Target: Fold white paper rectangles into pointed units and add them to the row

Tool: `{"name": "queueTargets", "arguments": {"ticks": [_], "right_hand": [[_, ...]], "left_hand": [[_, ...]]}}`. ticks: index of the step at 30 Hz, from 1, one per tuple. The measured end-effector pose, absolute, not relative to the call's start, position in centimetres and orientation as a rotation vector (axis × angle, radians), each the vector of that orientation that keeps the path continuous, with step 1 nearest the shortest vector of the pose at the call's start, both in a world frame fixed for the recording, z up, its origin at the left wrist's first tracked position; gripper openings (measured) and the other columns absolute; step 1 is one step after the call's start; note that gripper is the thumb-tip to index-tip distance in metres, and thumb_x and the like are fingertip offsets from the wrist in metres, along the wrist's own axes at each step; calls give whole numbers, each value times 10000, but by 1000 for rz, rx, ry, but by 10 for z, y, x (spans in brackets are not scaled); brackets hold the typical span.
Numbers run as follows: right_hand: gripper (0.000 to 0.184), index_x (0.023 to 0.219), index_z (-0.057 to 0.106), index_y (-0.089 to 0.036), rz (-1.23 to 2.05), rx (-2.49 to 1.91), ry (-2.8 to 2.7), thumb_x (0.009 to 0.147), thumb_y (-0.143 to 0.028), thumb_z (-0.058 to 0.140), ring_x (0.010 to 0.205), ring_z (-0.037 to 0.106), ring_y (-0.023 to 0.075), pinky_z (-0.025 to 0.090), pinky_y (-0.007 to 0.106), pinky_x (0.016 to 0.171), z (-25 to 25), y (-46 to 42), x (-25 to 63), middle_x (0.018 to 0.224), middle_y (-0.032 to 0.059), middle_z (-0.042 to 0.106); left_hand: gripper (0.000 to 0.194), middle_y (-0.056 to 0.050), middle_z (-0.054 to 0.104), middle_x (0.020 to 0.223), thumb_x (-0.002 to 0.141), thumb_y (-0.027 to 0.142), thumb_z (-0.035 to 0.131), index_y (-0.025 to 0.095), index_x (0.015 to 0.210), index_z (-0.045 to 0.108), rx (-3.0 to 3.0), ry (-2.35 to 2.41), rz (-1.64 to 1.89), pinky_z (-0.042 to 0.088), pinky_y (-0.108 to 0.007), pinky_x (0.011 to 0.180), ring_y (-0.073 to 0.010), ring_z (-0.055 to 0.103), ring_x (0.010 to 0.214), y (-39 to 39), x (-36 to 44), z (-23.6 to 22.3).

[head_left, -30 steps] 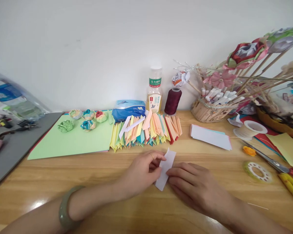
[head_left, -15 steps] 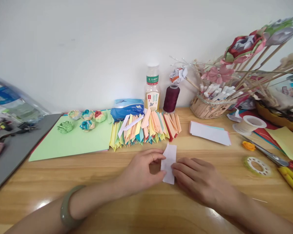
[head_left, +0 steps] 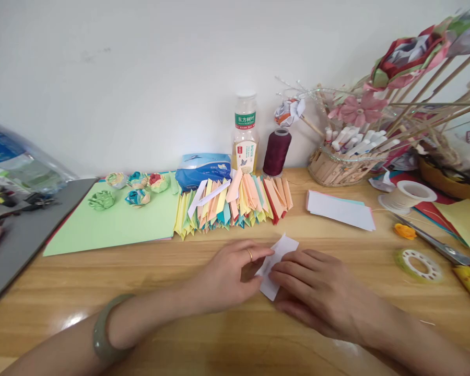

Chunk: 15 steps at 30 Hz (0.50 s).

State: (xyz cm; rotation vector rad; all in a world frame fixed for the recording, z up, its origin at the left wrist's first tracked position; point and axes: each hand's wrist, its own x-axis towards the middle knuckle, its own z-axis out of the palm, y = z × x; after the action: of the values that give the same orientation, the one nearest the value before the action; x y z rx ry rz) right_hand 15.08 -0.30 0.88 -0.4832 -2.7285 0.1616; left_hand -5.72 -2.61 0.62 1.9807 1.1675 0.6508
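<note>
Left hand is pinching a white paper strip by its left side, just right of the frame's lower centre. The right hand is gripping the same strip from the other side, its fingers curling over and kinda hiding part of it. The strip is slanting, top end leaning right; can't really tell if it's touching the table.

Mid-frame, a fat row of folded paper pieces is lying in front of a blue pack, with a bottle and a dark purple thread spool standing behind. Left of the frame, five paper flowers are resting on a light green sheet. Toward the right edge, scissors are lying near a tape roll.
</note>
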Motion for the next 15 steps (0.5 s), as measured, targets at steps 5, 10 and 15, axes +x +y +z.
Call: {"name": "queueTargets", "arguments": {"ticks": [5,10,15], "right_hand": [[196,987,597,-144,132,-465,-2742,895,-130,425,817,559,199,449,341,679,4,-2,152,850,72,651],[180,936,605,-147,202,-513,-2727,882,-106,439,777,546,200,449,338,646,2,-3,151,815,59,630],[165,957,607,-168,286,-539,-2730,887,-174,458,766,544,185,446,321,647,2,-4,148,841,56,622]], "left_hand": [[402,-54,609,1178,771,153,587,186,1172,579,1975,1195,665,415,-368,964,-203,540,1082,-26,-56,6],[420,-29,633,875,793,135,544,165,1212,530,2091,1263,622,458,-358,841,-190,560,859,-28,-53,6],[427,-30,585,844,809,149,522,151,1232,458,2095,1371,635,451,-353,793,-202,526,858,-31,-52,3]]}}
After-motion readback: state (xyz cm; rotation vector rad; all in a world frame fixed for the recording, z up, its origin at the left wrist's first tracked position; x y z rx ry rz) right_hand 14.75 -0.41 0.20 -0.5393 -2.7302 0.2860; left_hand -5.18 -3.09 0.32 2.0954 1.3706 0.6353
